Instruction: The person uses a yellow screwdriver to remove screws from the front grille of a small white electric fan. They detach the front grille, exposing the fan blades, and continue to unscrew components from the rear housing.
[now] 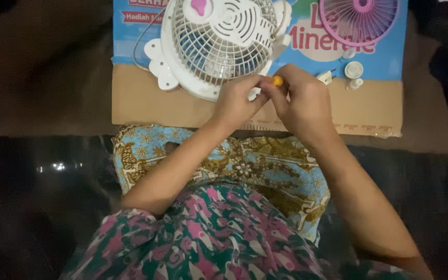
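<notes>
A small white fan [219, 39] with a round wire grille lies flat on a sheet of cardboard [151, 103]. My left hand [237, 101] rests at the fan's near rim, fingers pinched against it. My right hand [302, 98] is closed around a tool with a small orange-yellow end [277, 81] that sticks up between thumb and forefinger; the rest of the tool is hidden in my fist. Both hands meet just below the fan's lower right edge.
A pink fan grille [359, 18] lies at the cardboard's far right. Small white caps and parts [352, 72] sit beside it. A white cord [141, 39] loops left of the fan. A patterned cloth [224, 161] covers my lap; the floor around is dark.
</notes>
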